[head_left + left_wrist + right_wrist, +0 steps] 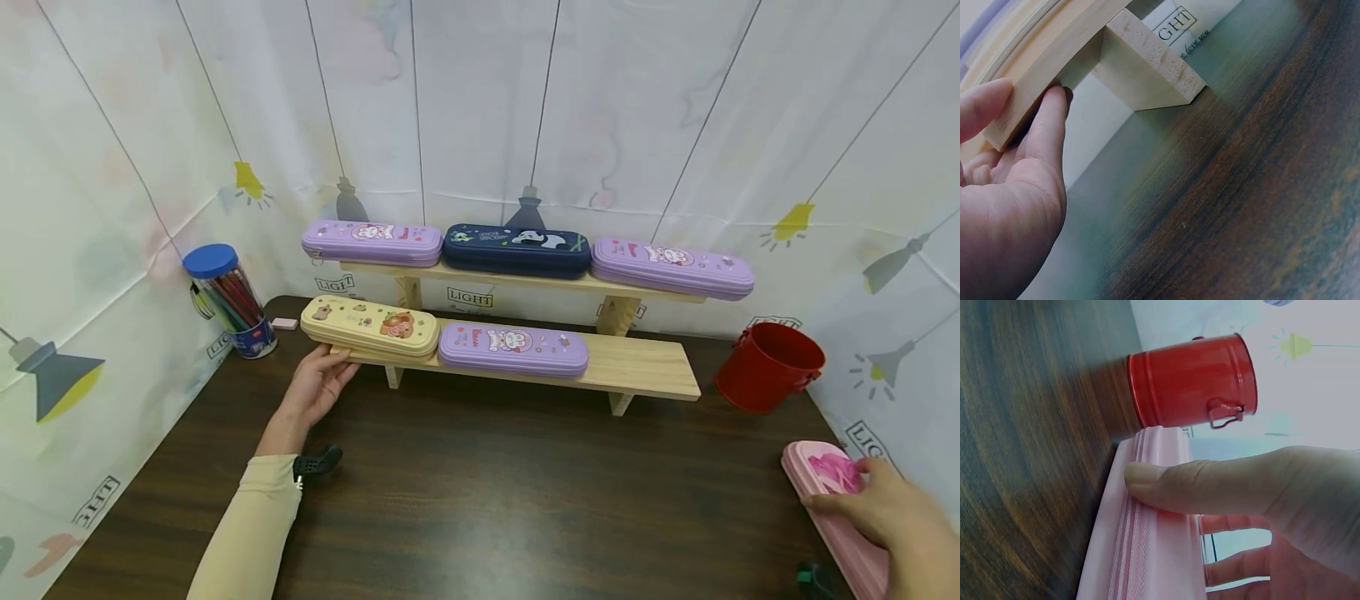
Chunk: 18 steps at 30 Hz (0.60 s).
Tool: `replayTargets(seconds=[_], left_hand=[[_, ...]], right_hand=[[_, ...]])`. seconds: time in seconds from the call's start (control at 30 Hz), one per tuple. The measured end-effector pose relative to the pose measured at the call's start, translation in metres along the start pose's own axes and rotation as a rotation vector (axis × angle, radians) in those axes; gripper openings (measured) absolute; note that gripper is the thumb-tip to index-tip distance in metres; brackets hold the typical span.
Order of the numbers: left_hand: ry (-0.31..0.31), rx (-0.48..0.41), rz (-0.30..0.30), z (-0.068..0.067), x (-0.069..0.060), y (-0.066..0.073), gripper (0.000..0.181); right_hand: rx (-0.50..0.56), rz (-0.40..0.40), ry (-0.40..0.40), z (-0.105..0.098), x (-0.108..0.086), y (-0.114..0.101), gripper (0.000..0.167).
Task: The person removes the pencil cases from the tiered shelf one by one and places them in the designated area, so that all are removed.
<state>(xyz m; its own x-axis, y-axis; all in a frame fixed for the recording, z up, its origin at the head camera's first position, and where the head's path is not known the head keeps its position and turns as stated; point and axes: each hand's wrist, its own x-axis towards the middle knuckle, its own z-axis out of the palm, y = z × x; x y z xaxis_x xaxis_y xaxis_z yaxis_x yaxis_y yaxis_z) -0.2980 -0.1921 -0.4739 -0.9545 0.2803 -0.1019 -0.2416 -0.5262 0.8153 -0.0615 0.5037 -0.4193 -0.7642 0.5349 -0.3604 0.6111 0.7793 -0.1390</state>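
Near right on the tabletop, the right hand grips the pink pencil case; the left hand holds the wooden shelf. The case seems light, semi-rigid, best held across its sides.

Pastels Meet Dark Brown Table

Before me, a pink case bears a brighter motif; a yellow case, brown-and-red cartoons; lilac cases, white-and-pink figures; a navy case, a black-and-white panda. The bucket glows red.
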Motion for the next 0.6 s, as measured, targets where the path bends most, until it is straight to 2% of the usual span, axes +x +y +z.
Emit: replayTargets(seconds=[0.2,0.4,0.53,0.6], left_hand=[[-0.01,-0.002,0.004,0.0003,-0.0002,0.0003,0.066],[0.0,0.002,0.002,-0.0003,-0.0007,0.0001,0.066],[0.0,0.005,0.001,-0.0013,-0.0007,-0.0003,0.065],[-0.002,0.01,0.003,-0.0016,-0.0007,-0.0003,0.064]], right_hand=[[0.018,0.033,-0.029,-0.0005,-0.0073,-0.0063,0.109],[0.036,0.027,-0.076,-0.0022,-0.0071,-0.0069,0.107],[0.032,0.052,-0.066,-0.0017,-0.0035,-0.0098,0.111],[0.028,0.031,-0.047,-0.0023,-0.0024,-0.0119,0.114]])
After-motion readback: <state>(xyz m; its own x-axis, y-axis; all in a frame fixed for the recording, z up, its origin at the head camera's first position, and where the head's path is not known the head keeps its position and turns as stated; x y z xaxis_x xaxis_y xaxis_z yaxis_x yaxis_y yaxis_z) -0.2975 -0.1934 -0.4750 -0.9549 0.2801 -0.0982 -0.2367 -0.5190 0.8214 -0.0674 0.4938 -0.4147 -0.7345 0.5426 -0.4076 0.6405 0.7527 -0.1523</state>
